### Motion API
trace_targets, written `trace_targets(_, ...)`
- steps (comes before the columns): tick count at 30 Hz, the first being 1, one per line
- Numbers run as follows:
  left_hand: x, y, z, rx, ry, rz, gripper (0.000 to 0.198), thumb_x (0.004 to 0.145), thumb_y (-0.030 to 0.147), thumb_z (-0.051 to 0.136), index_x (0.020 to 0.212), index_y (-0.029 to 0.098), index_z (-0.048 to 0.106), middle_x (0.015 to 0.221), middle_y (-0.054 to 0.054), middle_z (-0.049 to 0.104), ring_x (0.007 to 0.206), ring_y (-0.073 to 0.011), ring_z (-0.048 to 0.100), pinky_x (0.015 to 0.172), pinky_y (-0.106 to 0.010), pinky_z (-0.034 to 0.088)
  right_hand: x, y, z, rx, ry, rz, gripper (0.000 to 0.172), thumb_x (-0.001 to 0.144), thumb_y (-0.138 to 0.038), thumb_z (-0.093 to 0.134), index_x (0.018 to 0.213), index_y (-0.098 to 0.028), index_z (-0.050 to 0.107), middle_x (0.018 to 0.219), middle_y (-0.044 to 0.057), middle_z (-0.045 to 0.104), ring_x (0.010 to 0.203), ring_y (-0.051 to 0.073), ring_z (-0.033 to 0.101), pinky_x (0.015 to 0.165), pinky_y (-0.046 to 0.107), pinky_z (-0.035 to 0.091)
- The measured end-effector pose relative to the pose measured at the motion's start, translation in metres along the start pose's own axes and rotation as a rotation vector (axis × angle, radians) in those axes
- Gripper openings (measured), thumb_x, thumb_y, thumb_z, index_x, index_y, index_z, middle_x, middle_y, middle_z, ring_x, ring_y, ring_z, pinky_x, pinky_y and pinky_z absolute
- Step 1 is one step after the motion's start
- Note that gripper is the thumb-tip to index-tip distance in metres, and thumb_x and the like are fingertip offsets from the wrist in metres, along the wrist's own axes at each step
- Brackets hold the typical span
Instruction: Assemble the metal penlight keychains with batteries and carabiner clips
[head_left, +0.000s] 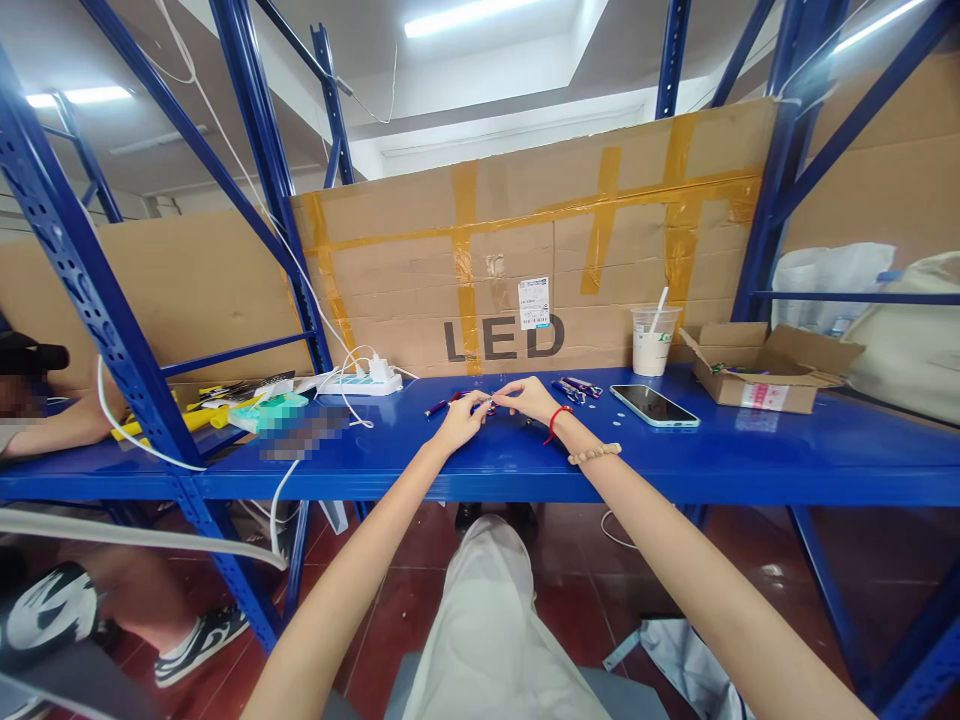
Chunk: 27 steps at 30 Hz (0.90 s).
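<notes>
My left hand (463, 416) and my right hand (531, 397) meet over the middle of the blue metal shelf (525, 455). The fingertips of both are pinched together on a tiny item (491, 403) that is too small to name. A red cord and a bead bracelet circle my right wrist. Several small pen-like pieces (576, 387) lie just right of my right hand. One similar dark piece (436, 408) lies left of my left hand.
A phone (655, 405), a plastic cup with a straw (653, 340) and an open cardboard box (757, 366) stand to the right. A white power strip (360, 381) and yellow tools (202, 415) lie left. Another person (45, 410) sits at far left. Taped cardboard marked LED backs the shelf.
</notes>
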<state>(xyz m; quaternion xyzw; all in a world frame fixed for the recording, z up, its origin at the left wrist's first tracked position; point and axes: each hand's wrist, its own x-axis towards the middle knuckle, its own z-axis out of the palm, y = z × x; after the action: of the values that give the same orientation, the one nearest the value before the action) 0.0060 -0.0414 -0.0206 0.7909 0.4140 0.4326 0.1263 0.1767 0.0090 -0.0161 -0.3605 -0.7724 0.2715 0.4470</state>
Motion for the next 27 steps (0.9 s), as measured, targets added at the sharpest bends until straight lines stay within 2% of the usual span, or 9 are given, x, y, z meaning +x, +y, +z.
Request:
trace_targets(4,0.000,0.000,0.001,-0.040,0.022,-0.010,0.018,0.084,0.032,0.044,0.086,0.017,0.053,0.058,0.003,0.054,0.056,-0.0112,0.052,0.059,-0.024,0.043,-0.001,0.001,0.000,-0.009,-0.009,0.025,0.046,0.059,-0.053,0.069,0.073,-0.009,0.073,0.048,0.005,0.061,0.043,0.011,0.048,0.043,0.023,0.037)
trace_targets(7,-0.001,0.000,0.001,-0.052,0.058,0.002,0.017,0.085,0.034,0.043,0.083,0.018,0.048,0.060,0.004,0.055,0.057,-0.0105,0.052,0.060,-0.023,0.043,-0.002,-0.002,0.001,-0.002,-0.002,0.034,0.047,0.061,-0.056,0.066,0.069,-0.010,0.072,0.043,0.003,0.058,0.042,0.010,0.047,0.042,0.023,0.036)
trace_targets(11,0.000,0.003,0.001,-0.052,0.042,0.015,0.016,0.084,0.034,0.043,0.079,0.019,0.045,0.060,0.004,0.055,0.057,-0.0102,0.051,0.059,-0.023,0.041,-0.002,-0.007,0.003,0.028,0.036,0.023,0.049,0.062,-0.055,0.066,0.077,-0.010,0.072,0.055,0.005,0.064,0.046,0.010,0.049,0.045,0.022,0.039)
trace_targets(15,0.000,0.004,0.001,-0.042,0.019,0.018,0.016,0.084,0.032,0.042,0.086,0.018,0.048,0.059,0.004,0.054,0.057,-0.0105,0.051,0.059,-0.023,0.042,-0.003,-0.012,0.003,0.054,0.052,0.016,0.049,0.063,-0.052,0.067,0.085,-0.007,0.071,0.072,0.009,0.068,0.051,0.009,0.051,0.049,0.022,0.041)
trace_targets(19,0.000,0.004,0.000,-0.034,0.026,0.017,0.022,0.086,0.033,0.040,0.094,0.017,0.052,0.060,0.003,0.055,0.057,-0.0110,0.052,0.060,-0.024,0.043,-0.004,-0.013,0.002,0.056,0.041,0.042,0.049,0.064,-0.048,0.067,0.087,-0.004,0.071,0.070,0.010,0.068,0.055,0.009,0.052,0.050,0.021,0.040)
trace_targets(27,-0.001,0.008,0.000,-0.019,0.082,0.033,0.018,0.083,0.029,0.046,0.091,0.016,0.055,0.060,0.002,0.058,0.059,-0.0118,0.056,0.061,-0.023,0.045,-0.004,-0.010,0.001,0.049,-0.010,0.119,0.048,0.064,-0.047,0.068,0.088,-0.005,0.072,0.067,0.008,0.068,0.055,0.010,0.052,0.048,0.021,0.039)
